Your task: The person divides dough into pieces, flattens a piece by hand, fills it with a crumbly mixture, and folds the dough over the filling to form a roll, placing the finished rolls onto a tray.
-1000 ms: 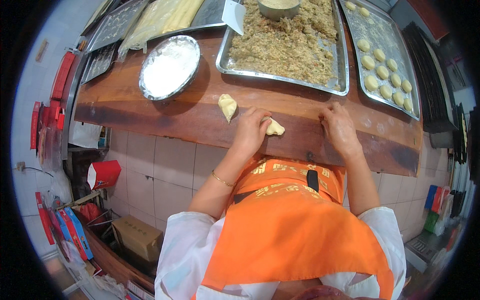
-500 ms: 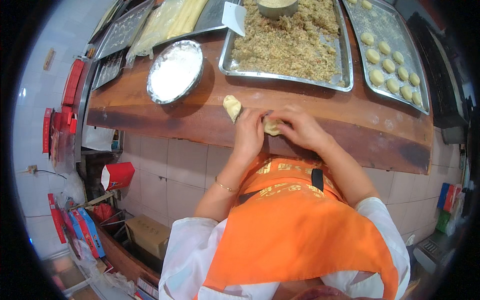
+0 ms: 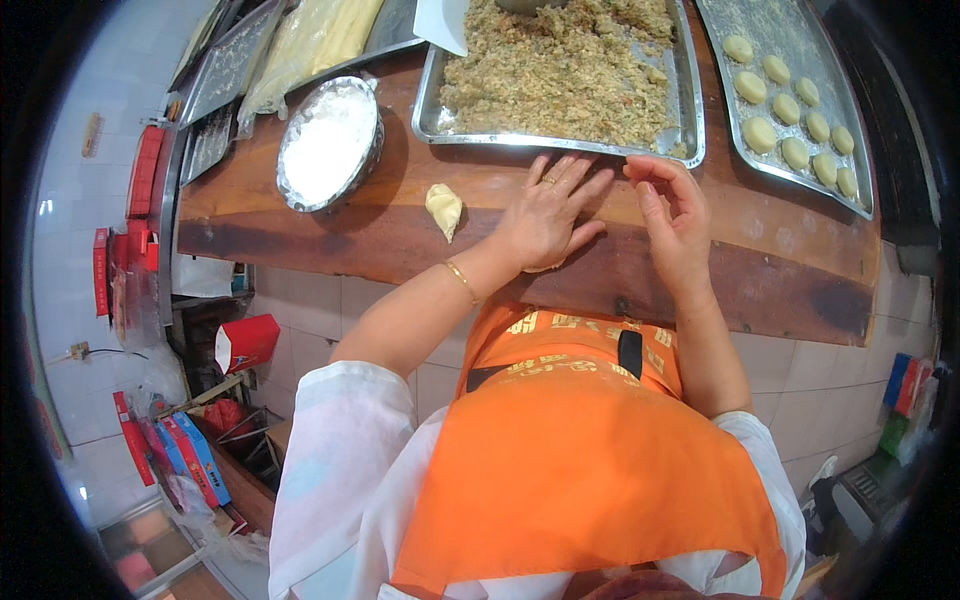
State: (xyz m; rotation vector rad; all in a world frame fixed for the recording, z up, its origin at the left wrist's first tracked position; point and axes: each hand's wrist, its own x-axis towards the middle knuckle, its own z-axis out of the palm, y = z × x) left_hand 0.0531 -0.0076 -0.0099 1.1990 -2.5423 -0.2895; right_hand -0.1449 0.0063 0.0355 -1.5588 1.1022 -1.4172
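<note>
My left hand (image 3: 553, 215) lies flat on the wooden table (image 3: 340, 235), palm down, fingers spread toward the big tray. Whatever may be beneath the palm is hidden. To its right, my right hand (image 3: 678, 215) is raised a little with loosely curled fingers and the thumb apart; nothing shows in it. A small lump of pale dough (image 3: 443, 210) with a pointed end rests on the wood, left of my left hand.
Beyond my hands stands a metal tray (image 3: 560, 145) of crumbly brown filling (image 3: 550, 90) with a white scraper (image 3: 442, 24) at its corner. A bowl of white flour (image 3: 328, 145) is at left. At right, a tray (image 3: 735, 120) carries several dough rounds (image 3: 787, 108).
My hands have moved apart. The left went from holding dough to lying flat farther forward; the right moved right and let go. The dough piece between them is out of sight.
</note>
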